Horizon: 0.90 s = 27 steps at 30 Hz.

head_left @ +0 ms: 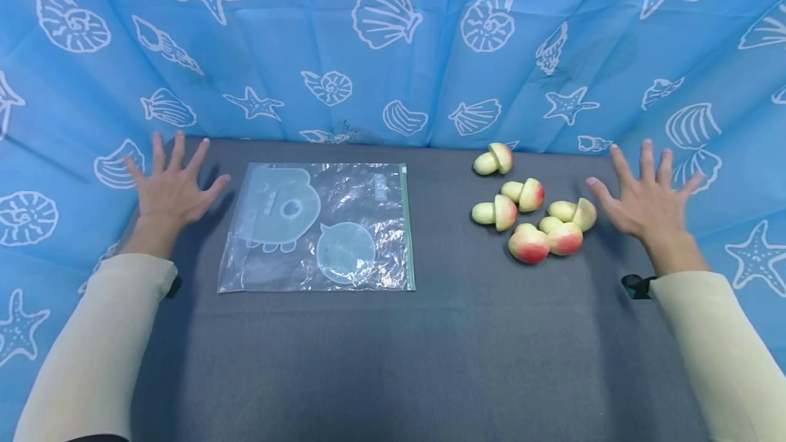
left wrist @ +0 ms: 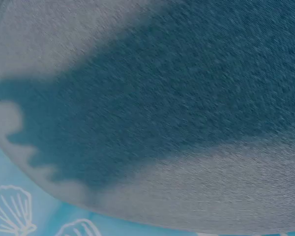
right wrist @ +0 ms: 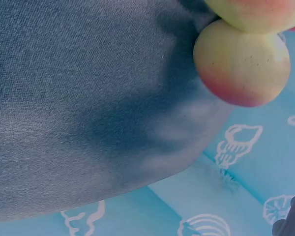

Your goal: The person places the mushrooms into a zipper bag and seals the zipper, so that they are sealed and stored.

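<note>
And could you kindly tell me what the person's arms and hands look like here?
The left hand and right hand wear no gloves. The left sleeve and right sleeve are plain, pale cream and long, ending around the wrists. A small black fitting with a green patch shows at the right cuff; a dark piece peeks out at the left.

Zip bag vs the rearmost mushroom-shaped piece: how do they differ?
Form: the zip bag lies flat and thin; the mushroom-shaped piece is rounded, lying on its side.
Look: the zip bag is see-through with a green edge strip; the mushroom-shaped piece is opaque, pale yellow-green with a reddish cap edge.
Size: the zip bag is far larger than the mushroom-shaped piece.
Shared: both rest on the gray tabletop.
</note>
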Tool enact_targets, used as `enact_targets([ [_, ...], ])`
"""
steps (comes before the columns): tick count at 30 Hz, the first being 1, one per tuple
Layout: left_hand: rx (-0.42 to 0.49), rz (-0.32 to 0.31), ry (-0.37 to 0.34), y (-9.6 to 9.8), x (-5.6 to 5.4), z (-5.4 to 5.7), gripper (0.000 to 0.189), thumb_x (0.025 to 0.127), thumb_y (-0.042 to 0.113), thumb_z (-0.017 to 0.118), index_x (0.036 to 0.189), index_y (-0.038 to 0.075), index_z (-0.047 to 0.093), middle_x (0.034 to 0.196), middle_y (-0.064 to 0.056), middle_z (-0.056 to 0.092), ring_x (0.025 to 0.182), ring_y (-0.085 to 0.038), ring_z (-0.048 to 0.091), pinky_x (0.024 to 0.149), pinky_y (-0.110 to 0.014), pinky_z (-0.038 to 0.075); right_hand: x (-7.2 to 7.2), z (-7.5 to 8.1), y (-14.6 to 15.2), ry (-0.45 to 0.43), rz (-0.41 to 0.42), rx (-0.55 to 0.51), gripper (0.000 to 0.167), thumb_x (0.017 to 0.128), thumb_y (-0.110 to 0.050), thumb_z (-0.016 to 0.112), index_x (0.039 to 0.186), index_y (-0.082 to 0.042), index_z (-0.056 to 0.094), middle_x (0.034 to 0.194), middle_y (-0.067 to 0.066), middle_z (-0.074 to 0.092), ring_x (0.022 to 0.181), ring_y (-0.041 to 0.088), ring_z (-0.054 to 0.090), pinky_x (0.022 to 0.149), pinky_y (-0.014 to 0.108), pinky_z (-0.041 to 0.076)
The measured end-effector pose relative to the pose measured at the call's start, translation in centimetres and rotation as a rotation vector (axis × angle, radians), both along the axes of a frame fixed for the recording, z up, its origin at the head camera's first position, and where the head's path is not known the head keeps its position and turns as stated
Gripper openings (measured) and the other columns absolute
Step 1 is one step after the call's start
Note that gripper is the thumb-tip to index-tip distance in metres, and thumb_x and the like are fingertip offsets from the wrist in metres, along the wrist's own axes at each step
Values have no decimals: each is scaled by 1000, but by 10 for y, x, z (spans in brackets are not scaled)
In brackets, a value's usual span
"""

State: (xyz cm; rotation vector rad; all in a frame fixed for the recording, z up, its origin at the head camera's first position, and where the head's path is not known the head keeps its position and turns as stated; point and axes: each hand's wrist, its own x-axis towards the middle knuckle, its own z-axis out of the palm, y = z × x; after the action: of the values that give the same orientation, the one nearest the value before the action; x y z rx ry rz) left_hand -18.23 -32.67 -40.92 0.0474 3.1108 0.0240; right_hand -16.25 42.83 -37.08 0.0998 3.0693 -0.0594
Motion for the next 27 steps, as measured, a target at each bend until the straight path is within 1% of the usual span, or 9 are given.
enact_targets([
  [5, 0, -40, 23, 13, -3, 1, 81, 98, 67, 31, 161, 22, 6, 165, -15, -12, 146, -38, -26, 106, -78, -17, -2, 1, -10, 1, 32, 7, 87, 95, -74, 22, 159, -23, -6, 159, 21, -27, 141, 49, -27, 97, 84, -20],
  [8, -7, -64, 26, 21, -5, 2, 80, 98, 66, 31, 161, 24, 5, 165, -14, -12, 146, -36, -27, 107, -77, -18, -2, 2, -17, 1, 48, 9, 87, 95, -74, 22, 159, -23, -6, 159, 20, -27, 142, 49, -26, 98, 83, -20],
  [12, -10, -99, 46, 32, -7, 0, 80, 98, 66, 34, 161, 27, 5, 166, -14, -6, 148, -35, -24, 108, -77, -16, -3, 4, -26, 6, 67, 7, 86, 95, -74, 22, 159, -23, -5, 160, 19, -26, 143, 49, -25, 100, 81, -21],
  [15, -9, -131, 71, 40, -7, 0, 80, 97, 66, 37, 161, 27, 8, 167, -14, -2, 149, -36, -20, 109, -77, -14, -4, 4, -32, 17, 90, 0, 84, 96, -72, 22, 160, -22, -2, 161, 19, -23, 144, 48, -24, 101, 80, -22],
  [21, -30, -183, 71, 58, -7, 1, 80, 98, 65, 39, 161, 27, 8, 167, -12, -3, 150, -35, -18, 110, -76, -12, -5, 2, -45, 41, 144, 1, 81, 98, -69, 25, 160, -22, 3, 163, 18, -18, 146, 47, -20, 102, 79, -22],
  [27, -17, -256, 102, 77, -7, 1, 78, 97, 62, 43, 160, 25, 17, 167, -12, 6, 152, -34, -11, 113, -73, -10, -2, -1, -59, 45, 203, 21, 79, 99, -66, 29, 161, -21, 8, 164, 18, -13, 148, 45, -15, 104, 77, -22],
])
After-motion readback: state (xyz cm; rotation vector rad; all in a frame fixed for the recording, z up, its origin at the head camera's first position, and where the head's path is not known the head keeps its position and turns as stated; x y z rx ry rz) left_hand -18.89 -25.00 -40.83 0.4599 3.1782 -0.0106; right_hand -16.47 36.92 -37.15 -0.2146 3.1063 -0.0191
